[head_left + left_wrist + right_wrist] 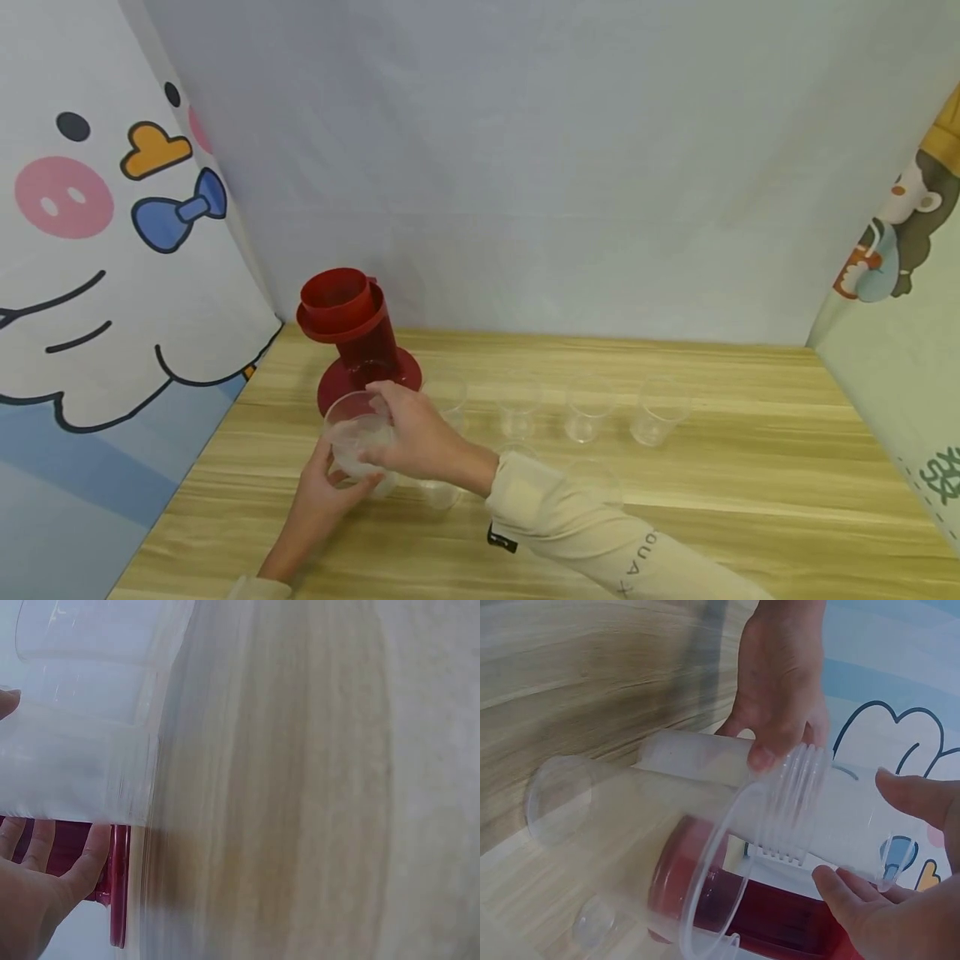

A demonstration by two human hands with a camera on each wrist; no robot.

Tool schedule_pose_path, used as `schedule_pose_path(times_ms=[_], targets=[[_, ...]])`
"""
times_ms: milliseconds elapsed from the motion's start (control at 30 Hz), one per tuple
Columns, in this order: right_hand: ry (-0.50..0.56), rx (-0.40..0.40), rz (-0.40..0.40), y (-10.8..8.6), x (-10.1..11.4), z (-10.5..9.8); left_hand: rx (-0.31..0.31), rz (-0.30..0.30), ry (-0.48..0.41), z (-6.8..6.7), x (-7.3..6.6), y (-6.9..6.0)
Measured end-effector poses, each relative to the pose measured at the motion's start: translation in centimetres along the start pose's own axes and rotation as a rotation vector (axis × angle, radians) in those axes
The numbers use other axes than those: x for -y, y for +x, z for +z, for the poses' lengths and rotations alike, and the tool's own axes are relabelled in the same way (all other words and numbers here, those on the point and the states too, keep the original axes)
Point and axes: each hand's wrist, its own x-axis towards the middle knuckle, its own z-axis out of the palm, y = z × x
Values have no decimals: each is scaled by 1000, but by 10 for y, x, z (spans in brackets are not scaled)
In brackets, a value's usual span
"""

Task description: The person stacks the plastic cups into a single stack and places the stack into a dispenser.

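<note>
A stack of clear plastic cups (358, 446) is held between both hands in front of the red dispenser-like stand (367, 346). My left hand (322, 496) grips the stack low, its thumb and fingers around the side; in the right wrist view that hand (780, 690) lies across the ribbed rims of the stack (791, 802). My right hand (423, 437) reaches over from the right, thumb and fingers spread around the upper end. Close up, the right hand (907, 900) has its fingertips at the end cup's rim (889, 877).
Clear cups stand apart on the wooden table (750, 467): a back row including one cup (587, 408) and another (656, 412), and several nearer ones, such as one (440, 493) beside the hands. A small black item (501, 538) shows under the right sleeve. Cloth walls (525, 167) surround the table.
</note>
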Motion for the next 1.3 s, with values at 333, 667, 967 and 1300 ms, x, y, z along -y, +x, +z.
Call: schedule_pose_path(times_ms=[333,667,967,1300], targets=[[-32,33,79,0,-3,9,0,-15,39,-1,-2,0],[-85,22,24,1,-8,10,3,-29,58,-2,-4,-1],[-90,22,8,2,-12,13,9,-35,57,-2,-4,-2],[-89,35,17,-1,-10,10,7,-57,74,-2,-5,0]])
